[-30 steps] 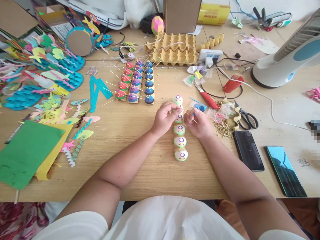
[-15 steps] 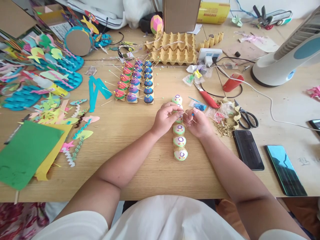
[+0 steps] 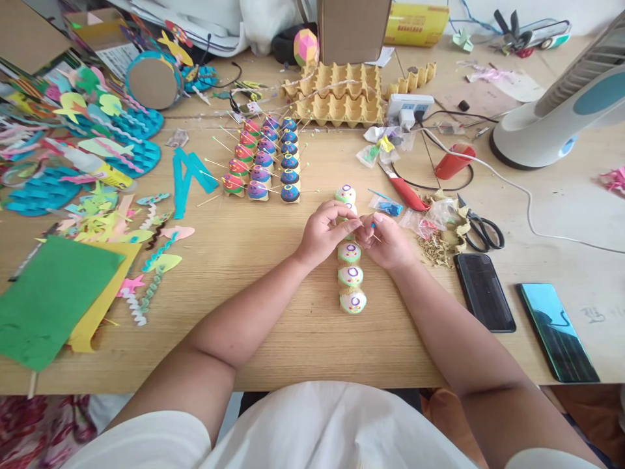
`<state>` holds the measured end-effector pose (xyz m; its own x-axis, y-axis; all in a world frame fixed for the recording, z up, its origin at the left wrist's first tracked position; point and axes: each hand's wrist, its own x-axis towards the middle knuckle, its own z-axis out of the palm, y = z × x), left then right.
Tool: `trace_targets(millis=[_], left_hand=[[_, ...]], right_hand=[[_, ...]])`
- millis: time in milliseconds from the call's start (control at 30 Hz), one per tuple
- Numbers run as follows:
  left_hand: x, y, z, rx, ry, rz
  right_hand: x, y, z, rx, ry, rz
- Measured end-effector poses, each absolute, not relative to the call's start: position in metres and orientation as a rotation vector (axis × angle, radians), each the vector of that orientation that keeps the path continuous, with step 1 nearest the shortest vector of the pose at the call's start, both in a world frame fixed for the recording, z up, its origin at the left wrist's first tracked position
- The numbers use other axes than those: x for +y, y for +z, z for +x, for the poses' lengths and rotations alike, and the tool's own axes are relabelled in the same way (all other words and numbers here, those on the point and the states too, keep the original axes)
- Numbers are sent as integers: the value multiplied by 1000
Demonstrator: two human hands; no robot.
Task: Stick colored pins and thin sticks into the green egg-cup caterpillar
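Pinching a thin stick (image 3: 377, 239) in its curled fingers, the right hand (image 3: 389, 243) is up over the table (image 3: 293, 339), with a tiny blue blob (image 3: 374, 225) showing right by the thumb. Left hand (image 3: 319, 236) comes in from the other side, thumb and fingertips drawn together right at the right hand's fingers; can't tell if it's actually got hold of the stick, too small to make out.

Just below them there's a single row of white-topped egg-carton cups (image 3: 350, 276) with purple rings and green edges, running away from the person, and the fingers partly cover a couple of those. Further back on the left are three more rows, red cups (image 3: 239, 167), purple cups (image 3: 263, 159) and blue cups (image 3: 290, 176), with thin sticks poking out sideways. Off to the right you've got a little bag of blue stuff (image 3: 389, 207), black-handled scissors (image 3: 486, 233) and a black phone (image 3: 485, 293).
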<state>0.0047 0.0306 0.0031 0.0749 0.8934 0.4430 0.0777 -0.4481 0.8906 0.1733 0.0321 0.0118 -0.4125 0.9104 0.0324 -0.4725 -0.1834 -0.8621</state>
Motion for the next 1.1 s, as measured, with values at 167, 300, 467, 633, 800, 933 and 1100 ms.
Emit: trace_targets(millis=[167,300,467,633,800,933,1100], left_hand=[[31,3,5,982,1465,1621],[35,-3,2,1062,1521,1550],[41,-10,0,1159,1604,1454],[40,-9,2,1152,1611,1331],[38,-4,3,1137,1636,1230],[39,-5,3,1145,1640,1242],[40,-10,1,1143,1608,1320]], right_hand=[[31,15,174,-1038,1779,-648],[34,16,175,-1007,1686,-698],[37,18,175,-957,1625,-731],[44,18,182,-775,1614,-740],[47,15,185,-781,1665,-797],[39,14,177,-1040,1513,-890],[33,14,172,-1272,1231,-975]])
